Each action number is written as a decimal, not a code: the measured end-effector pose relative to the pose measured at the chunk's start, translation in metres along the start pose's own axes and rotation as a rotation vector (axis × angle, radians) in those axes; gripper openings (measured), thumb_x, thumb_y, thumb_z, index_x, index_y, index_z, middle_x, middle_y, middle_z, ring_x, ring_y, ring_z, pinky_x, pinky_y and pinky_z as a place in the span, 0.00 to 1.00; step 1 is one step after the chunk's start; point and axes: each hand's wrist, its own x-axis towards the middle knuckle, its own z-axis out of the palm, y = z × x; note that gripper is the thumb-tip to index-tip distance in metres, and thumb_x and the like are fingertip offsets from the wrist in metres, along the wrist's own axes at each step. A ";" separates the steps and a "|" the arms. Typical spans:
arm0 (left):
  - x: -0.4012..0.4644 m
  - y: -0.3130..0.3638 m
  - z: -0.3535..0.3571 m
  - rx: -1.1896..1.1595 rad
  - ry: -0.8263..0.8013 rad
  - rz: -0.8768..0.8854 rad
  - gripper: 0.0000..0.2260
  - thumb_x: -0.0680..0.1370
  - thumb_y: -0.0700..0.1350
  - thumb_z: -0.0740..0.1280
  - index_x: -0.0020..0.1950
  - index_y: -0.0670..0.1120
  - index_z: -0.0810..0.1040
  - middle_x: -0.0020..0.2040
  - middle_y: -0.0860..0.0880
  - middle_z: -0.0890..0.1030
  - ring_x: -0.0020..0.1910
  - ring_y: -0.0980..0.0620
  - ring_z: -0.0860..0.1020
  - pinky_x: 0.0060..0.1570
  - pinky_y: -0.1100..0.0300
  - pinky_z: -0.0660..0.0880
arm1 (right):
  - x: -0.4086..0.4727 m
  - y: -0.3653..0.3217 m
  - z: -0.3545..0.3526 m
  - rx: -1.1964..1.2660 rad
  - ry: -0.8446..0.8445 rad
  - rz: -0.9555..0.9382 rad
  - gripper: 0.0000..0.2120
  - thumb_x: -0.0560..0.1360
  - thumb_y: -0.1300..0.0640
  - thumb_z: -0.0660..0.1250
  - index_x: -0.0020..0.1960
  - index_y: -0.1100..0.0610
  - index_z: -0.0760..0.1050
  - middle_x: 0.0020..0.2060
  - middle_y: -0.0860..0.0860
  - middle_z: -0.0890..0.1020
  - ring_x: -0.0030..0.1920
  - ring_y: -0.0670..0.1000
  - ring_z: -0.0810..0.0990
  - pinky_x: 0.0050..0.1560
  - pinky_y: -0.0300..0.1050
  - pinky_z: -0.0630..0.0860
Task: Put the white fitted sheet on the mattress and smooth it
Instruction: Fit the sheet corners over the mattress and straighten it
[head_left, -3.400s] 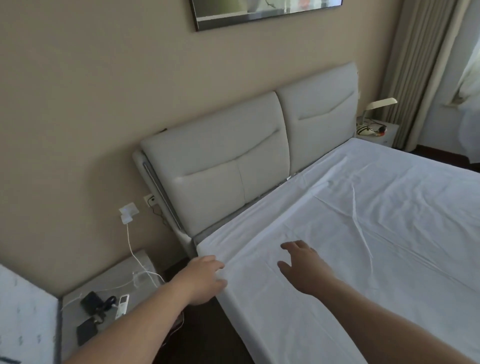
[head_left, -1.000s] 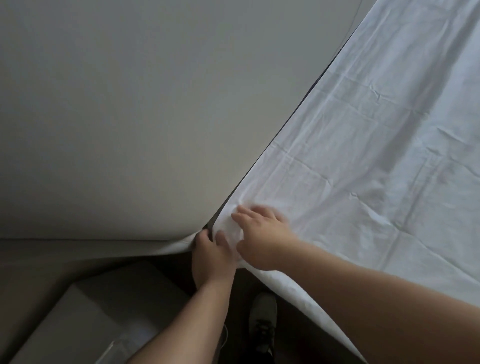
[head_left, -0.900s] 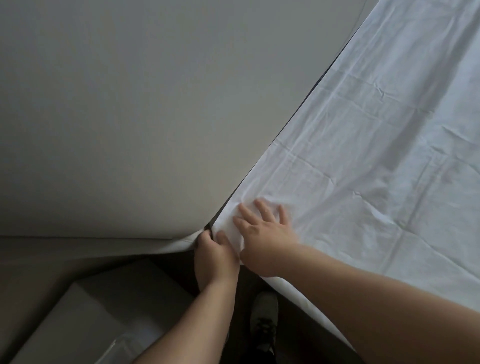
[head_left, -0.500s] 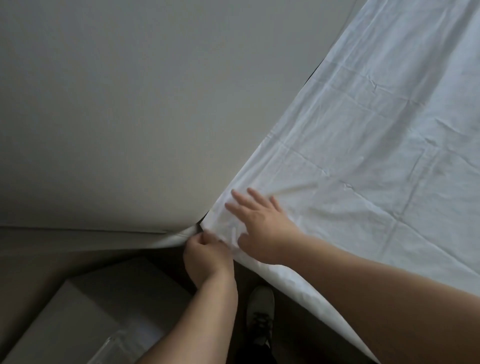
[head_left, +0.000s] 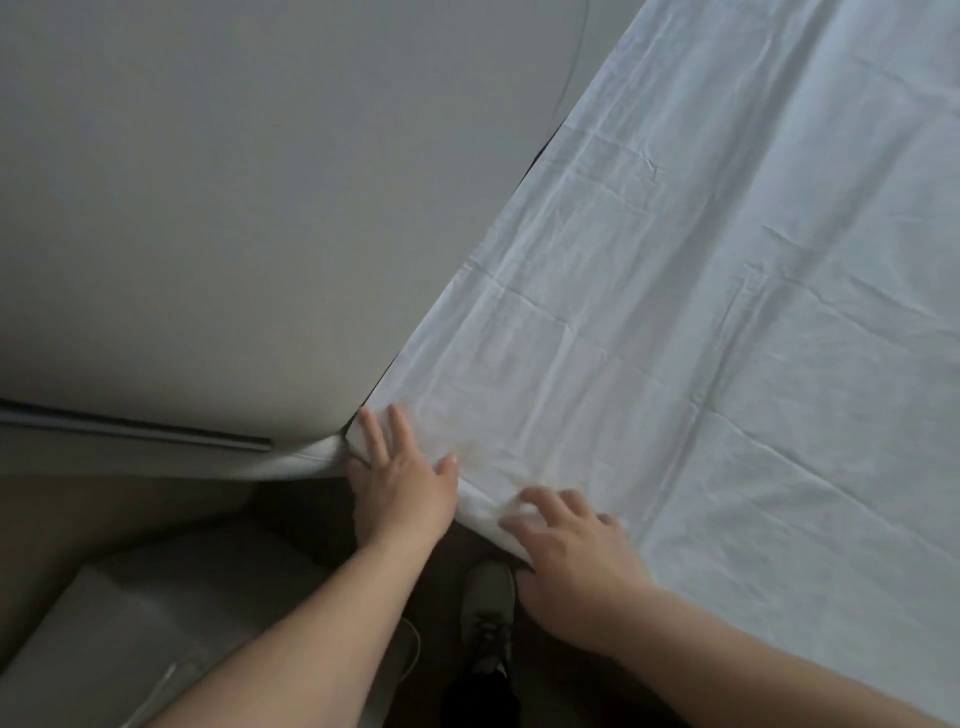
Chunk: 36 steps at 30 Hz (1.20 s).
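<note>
The white fitted sheet is spread over the mattress, covering everything of it that shows, from the corner by the headboard out across the top. Fold creases cross it in a loose grid, and small wrinkles bunch near that corner.

The left hand lies flat on the very corner of the mattress, fingers straight and pressed on the cloth right where it meets the headboard, thumb spread to the side. It grips nothing that I can see. The right hand sits on the side edge of the mattress just beside it, fingers loosely bent over the sheet's edge. It is blurred, so I cannot tell whether it pinches the hem or only rests there.

This cloth looks thin, light and limp. It should slide easily under a flat palm and pucker wherever it is pushed toward a fixed edge. I would judge the corner seam, where the elastic presumably sits, the place to take hold: hook fingers under the hem below the mattress edge and draw it down, then stroke outward from the corner with open palms.

Below, a grey shoe stands on the dark floor, and a pale bedside table sits at the lower left.
</note>
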 end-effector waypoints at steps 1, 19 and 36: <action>-0.003 0.007 -0.001 0.073 0.038 0.017 0.40 0.81 0.61 0.61 0.84 0.52 0.40 0.83 0.45 0.34 0.80 0.31 0.46 0.77 0.41 0.56 | 0.003 0.005 -0.005 0.040 0.079 0.057 0.29 0.76 0.44 0.61 0.76 0.39 0.58 0.78 0.46 0.56 0.77 0.55 0.56 0.70 0.59 0.66; -0.009 0.126 -0.034 0.784 -0.074 0.261 0.38 0.77 0.70 0.55 0.78 0.45 0.64 0.76 0.42 0.66 0.74 0.38 0.65 0.66 0.35 0.69 | -0.007 0.116 -0.050 0.165 0.293 0.234 0.25 0.77 0.48 0.60 0.74 0.41 0.65 0.73 0.47 0.69 0.73 0.55 0.66 0.69 0.56 0.68; -0.017 0.165 0.020 0.699 -0.198 0.200 0.60 0.67 0.69 0.71 0.82 0.49 0.35 0.80 0.37 0.43 0.78 0.30 0.53 0.73 0.37 0.64 | -0.156 0.298 0.025 0.262 0.078 0.885 0.26 0.72 0.38 0.64 0.66 0.46 0.63 0.62 0.50 0.67 0.64 0.58 0.69 0.55 0.57 0.76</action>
